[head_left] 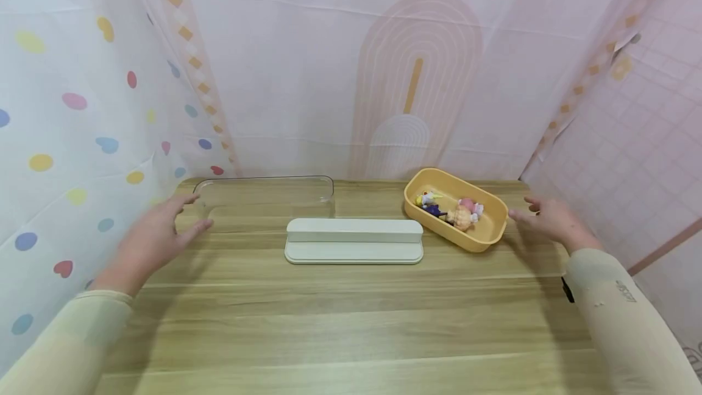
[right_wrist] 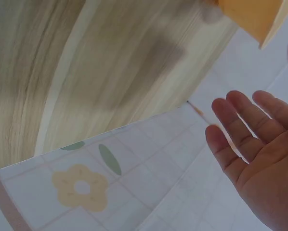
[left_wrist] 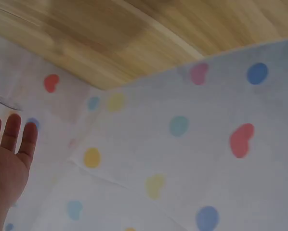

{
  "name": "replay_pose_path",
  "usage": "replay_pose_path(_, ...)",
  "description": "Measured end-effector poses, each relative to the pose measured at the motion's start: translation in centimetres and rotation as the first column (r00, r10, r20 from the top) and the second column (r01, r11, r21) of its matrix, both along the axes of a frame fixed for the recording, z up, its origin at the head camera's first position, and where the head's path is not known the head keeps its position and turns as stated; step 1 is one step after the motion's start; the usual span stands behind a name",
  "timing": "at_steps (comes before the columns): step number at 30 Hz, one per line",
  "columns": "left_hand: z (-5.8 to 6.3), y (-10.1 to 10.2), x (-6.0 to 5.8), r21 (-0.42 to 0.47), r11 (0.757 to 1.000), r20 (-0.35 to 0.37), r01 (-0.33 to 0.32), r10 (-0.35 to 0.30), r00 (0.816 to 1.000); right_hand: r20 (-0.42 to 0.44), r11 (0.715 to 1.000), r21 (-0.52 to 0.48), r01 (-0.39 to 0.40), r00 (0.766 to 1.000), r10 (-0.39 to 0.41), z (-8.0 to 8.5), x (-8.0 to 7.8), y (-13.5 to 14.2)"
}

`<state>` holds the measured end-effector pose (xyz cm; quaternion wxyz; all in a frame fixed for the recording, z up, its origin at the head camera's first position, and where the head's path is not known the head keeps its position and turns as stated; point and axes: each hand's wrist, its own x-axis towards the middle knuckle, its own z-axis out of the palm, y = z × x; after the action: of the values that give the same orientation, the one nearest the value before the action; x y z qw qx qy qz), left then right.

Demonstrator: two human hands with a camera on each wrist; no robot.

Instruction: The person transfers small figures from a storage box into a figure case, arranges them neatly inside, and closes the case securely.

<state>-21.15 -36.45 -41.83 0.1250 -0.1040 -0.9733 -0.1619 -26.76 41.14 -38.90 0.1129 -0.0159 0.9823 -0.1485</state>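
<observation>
Clear plastic box (head_left: 265, 205) and oblong yellow tray (head_left: 452, 186) seem reached for by left hand (head_left: 158, 230) and right hand (head_left: 555, 222) (empty, fingers parted); gripping is needed.

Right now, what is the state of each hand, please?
Left hand: open, near the clear container.
Right hand: open, near the yellow tray.
</observation>
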Motion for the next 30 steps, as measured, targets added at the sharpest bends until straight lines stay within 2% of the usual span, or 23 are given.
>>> replay_pose_path(4,0.0,2.5,0.4,0.0,0.998,-0.008,0.064,-0.064,0.998,-0.02,1.0,-0.011,-0.01,1.0,0.01,0.2,-0.1,-0.1)
replay_pose_path(10,-0.6,5.5,0.6,0.037,0.993,0.097,0.11,-0.114,0.989,-0.013,1.0,-0.023,-0.003,1.0,0.003,0.5,-0.4,-0.4)
replay_pose_path(15,-1.7,7.2,0.3,0.066,0.987,0.149,0.15,-0.158,0.976,-0.029,1.0,-0.024,-0.018,0.999,0.017,0.5,-0.7,-0.9)
replay_pose_path(21,-2.6,9.0,-0.5,0.079,0.974,0.136,0.213,-0.222,0.966,-0.055,0.999,-0.025,-0.045,0.998,0.044,0.9,-0.9,-1.5)
replay_pose_path(25,-3.2,9.9,-0.9,0.103,0.969,0.163,0.223,-0.238,0.957,-0.065,0.998,-0.018,-0.054,0.996,0.053,1.1,-1.1,-1.8)
replay_pose_path(30,-4.1,11.0,-1.1,0.092,0.969,0.204,0.231,-0.245,0.948,-0.096,0.997,-0.028,-0.078,0.993,0.075,1.0,-1.4,-2.4)
